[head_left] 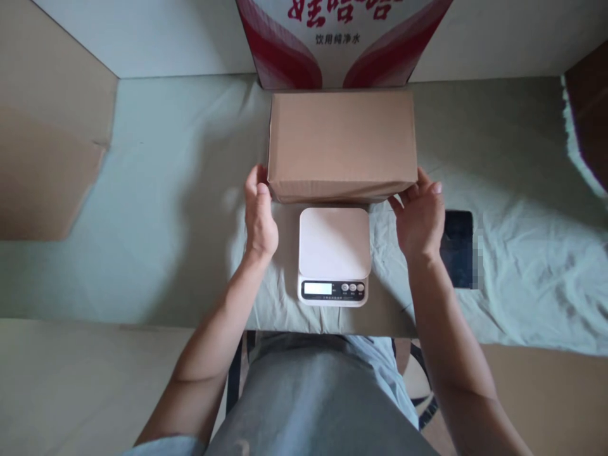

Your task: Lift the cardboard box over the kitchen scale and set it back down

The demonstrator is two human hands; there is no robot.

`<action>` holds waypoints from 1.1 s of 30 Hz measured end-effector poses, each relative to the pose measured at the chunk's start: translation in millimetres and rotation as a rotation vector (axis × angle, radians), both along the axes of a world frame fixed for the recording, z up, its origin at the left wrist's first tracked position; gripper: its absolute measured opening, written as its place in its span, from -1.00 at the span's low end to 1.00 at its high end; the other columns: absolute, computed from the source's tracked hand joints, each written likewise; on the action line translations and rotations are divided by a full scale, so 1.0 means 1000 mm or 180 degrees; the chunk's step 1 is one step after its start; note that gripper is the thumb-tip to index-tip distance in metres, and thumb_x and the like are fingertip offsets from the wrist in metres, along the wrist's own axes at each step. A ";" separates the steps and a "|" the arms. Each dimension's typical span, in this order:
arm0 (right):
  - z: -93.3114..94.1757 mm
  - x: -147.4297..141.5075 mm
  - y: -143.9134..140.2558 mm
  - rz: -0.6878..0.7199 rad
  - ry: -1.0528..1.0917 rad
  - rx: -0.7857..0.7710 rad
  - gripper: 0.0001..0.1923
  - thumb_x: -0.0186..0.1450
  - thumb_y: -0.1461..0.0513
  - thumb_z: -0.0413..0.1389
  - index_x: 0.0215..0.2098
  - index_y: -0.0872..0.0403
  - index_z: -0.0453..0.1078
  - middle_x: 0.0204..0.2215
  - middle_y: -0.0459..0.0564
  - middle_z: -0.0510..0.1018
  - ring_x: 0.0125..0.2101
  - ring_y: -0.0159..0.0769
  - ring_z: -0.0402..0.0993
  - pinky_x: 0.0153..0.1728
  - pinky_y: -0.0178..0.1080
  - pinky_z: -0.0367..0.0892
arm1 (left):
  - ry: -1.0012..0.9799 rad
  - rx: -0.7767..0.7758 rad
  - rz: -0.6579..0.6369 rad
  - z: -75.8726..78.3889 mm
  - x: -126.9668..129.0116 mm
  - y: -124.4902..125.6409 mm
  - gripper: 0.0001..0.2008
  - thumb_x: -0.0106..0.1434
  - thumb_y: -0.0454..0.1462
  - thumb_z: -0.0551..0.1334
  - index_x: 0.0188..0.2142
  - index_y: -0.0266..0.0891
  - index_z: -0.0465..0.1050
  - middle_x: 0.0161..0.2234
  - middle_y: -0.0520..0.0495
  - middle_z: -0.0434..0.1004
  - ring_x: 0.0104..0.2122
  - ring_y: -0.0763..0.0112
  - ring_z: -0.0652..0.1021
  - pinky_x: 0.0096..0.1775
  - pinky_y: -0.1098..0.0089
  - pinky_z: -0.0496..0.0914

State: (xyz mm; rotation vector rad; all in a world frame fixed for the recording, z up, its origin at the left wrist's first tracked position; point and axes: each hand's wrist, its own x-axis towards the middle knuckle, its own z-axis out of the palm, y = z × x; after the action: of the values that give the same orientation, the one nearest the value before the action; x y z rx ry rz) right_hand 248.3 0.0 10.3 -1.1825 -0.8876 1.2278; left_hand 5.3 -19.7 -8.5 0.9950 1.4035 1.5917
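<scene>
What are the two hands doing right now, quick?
Left hand: gripping the left end of the cardboard box.
Right hand: gripping the box's right end, beyond the kitchen scale.

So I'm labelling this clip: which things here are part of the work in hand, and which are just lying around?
In use:
- brown cardboard box, held at its two ends by the left hand and right hand
- white kitchen scale, just in front of the box

Lying about:
- dark phone on the green cloth
- red and white carton behind the box
</scene>
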 end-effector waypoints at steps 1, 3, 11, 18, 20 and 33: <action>-0.002 0.004 0.002 -0.0068 0.0072 -0.0044 -0.50 0.19 -0.22 -0.07 -0.08 -0.20 0.38 0.07 -0.10 0.47 0.22 -0.13 0.26 0.13 -0.02 0.26 | -0.0108 -0.0047 0.0069 -0.002 -0.003 0.001 -0.42 0.25 0.15 0.08 0.14 -0.07 0.26 0.24 -0.15 0.24 0.26 0.17 0.27 0.25 0.10 0.15; -0.009 0.012 0.006 -0.0214 0.0272 -0.0196 -0.51 0.19 -0.22 -0.07 -0.12 -0.15 0.39 -0.02 -0.05 0.51 0.17 -0.13 0.33 0.10 0.01 0.27 | -0.0456 -0.0266 0.0167 -0.007 -0.010 0.006 -0.42 0.23 0.15 0.07 0.11 -0.10 0.28 0.21 -0.19 0.29 0.24 0.15 0.31 0.24 0.05 0.17; -0.038 0.032 0.013 -0.0435 0.0731 -0.0469 -0.62 0.18 -0.12 0.00 -0.24 -0.07 0.38 -0.16 -0.04 0.55 0.02 -0.17 0.45 0.12 0.01 0.27 | -0.1645 -0.0898 0.0481 -0.020 -0.036 0.016 -0.79 0.17 -0.20 0.10 -0.26 -0.20 0.43 -0.02 -0.21 0.51 0.08 0.23 0.49 0.17 0.18 0.32; -0.006 0.013 0.008 -0.0116 0.0622 -0.0378 -0.61 0.21 -0.14 -0.02 -0.19 -0.16 0.43 -0.10 -0.10 0.56 0.08 -0.16 0.40 0.13 0.01 0.26 | -0.0964 -0.0528 0.0004 0.002 -0.016 0.013 -0.58 0.17 0.08 0.16 -0.14 -0.11 0.50 0.09 -0.18 0.46 0.22 0.07 0.35 0.20 0.01 0.23; 0.002 0.006 0.010 0.0068 0.0496 -0.0240 -0.63 0.21 -0.15 -0.01 -0.24 -0.16 0.43 -0.08 -0.10 0.55 0.11 -0.15 0.38 0.11 -0.02 0.28 | -0.0779 -0.0446 -0.0079 0.009 -0.011 0.015 -0.53 0.16 0.13 0.18 -0.10 -0.07 0.50 0.14 -0.15 0.41 0.25 0.05 0.30 0.20 -0.03 0.22; 0.066 0.005 -0.066 -0.0104 -0.0091 0.0218 -0.79 0.26 0.06 0.08 -0.16 -0.16 0.45 -0.08 -0.09 0.50 0.05 -0.13 0.37 0.14 -0.04 0.28 | -0.0056 -0.0103 -0.0401 0.087 -0.001 -0.061 -0.60 0.22 -0.07 0.27 0.05 0.00 0.44 0.13 -0.03 0.44 0.18 0.08 0.40 0.24 0.02 0.25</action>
State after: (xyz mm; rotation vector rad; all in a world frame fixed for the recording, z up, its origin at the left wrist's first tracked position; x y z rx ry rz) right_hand 253.0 -65.6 76.6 -1.1581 -0.9211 1.1481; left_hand 4.1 -81.1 78.5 1.0274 1.3243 1.4779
